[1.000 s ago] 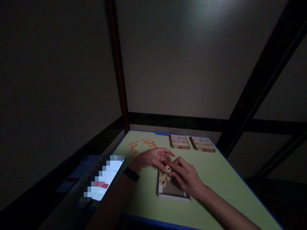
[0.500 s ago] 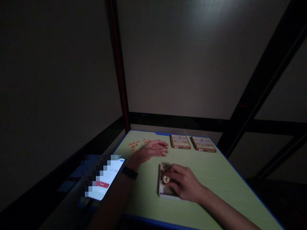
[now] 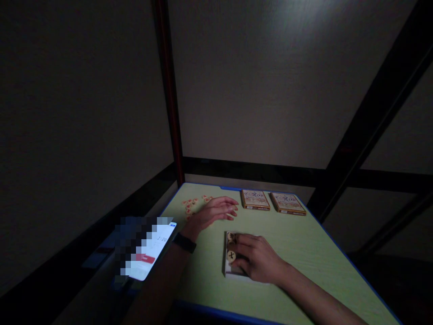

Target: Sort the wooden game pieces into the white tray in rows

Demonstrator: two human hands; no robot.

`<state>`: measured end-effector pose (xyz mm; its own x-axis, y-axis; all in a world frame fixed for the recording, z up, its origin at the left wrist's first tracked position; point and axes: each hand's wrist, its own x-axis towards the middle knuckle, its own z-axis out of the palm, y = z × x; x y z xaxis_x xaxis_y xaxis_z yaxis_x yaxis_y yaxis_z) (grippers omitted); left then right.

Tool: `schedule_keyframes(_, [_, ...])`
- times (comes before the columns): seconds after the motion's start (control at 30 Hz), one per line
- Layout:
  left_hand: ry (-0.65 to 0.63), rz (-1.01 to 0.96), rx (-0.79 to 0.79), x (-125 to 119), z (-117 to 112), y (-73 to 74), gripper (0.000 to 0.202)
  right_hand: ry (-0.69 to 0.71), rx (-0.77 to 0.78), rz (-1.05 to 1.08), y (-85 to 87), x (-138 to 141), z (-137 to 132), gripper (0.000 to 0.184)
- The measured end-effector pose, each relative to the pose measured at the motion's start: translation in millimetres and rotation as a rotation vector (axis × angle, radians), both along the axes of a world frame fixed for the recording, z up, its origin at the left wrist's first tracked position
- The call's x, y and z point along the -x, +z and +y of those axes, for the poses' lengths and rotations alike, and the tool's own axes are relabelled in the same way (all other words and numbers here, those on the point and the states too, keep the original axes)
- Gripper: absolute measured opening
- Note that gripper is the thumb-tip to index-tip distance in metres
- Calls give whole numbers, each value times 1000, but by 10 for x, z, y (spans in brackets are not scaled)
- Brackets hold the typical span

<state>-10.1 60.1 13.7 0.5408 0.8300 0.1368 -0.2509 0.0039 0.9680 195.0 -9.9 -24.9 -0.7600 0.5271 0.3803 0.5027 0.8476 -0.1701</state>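
My right hand [image 3: 259, 259] reaches over a shallow white box [image 3: 231, 274] and covers much of its inside. Its fingers and thumb close around a round wooden Chinese chess piece [image 3: 231, 257] with a dark character, at the box's left side. Another chess piece [image 3: 231, 236] lies in the box's far left corner, partly under the fingers. My left hand [image 3: 218, 211] is open, fingers stretched to the right, holding nothing. Beyond and left of it, several red-marked chess pieces [image 3: 188, 209] are scattered on the table, some hidden by the hand.
Two flat printed boxes, a left one [image 3: 255, 199] and a right one [image 3: 287, 203], lie at the far edge of the green table [image 3: 304, 262]. A lit phone [image 3: 152, 253] sits at the table's left edge, beside my left forearm. Walls rise behind and to the left.
My right hand has shifted the chess piece slightly left and toward me, lower into the box. The left hand has stayed nearly where it was.
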Motion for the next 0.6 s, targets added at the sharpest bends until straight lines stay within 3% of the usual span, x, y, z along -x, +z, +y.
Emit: schedule_keyframes(0.6, [-17, 11, 3, 5, 15, -24, 36, -39, -20, -37, 9, 18, 1, 16])
